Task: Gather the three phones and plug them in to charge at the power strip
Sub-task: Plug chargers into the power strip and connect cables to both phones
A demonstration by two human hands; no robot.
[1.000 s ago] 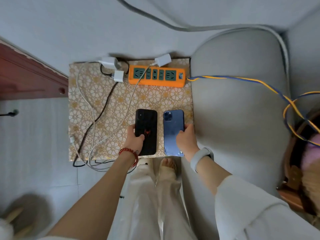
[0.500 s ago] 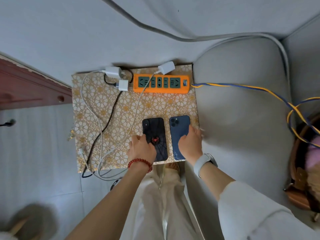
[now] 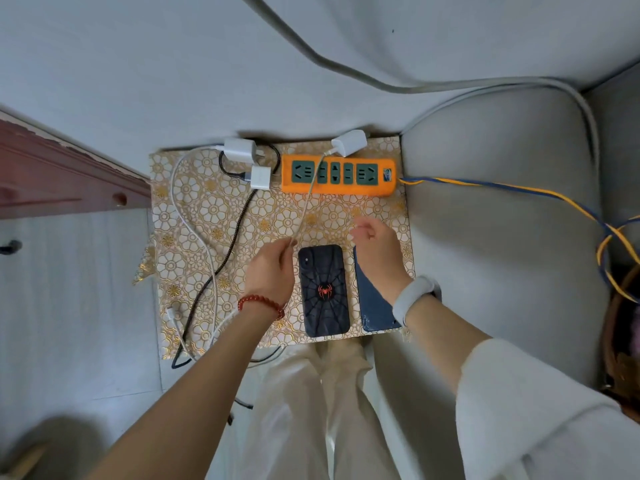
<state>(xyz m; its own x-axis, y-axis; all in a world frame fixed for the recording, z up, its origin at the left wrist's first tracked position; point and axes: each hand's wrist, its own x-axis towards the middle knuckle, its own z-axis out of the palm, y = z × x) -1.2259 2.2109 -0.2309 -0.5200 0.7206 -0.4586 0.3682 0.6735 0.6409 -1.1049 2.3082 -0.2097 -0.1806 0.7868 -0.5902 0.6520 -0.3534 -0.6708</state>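
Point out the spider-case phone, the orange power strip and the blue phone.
spider-case phone (image 3: pixel 324 291): head view, on the red spider emblem.
orange power strip (image 3: pixel 337 174): head view, on its socket face.
blue phone (image 3: pixel 372 306): head view, on its bare back below the wrist.

The left hand (image 3: pixel 273 271) has a red bead bracelet (image 3: pixel 262 304) at the wrist, its forearm bare. The right hand (image 3: pixel 379 252) has a white smartband (image 3: pixel 414 297) at the wrist and a loose white sleeve (image 3: pixel 533 407) nearer the elbow. Cream trousers (image 3: pixel 322 410) hang below.
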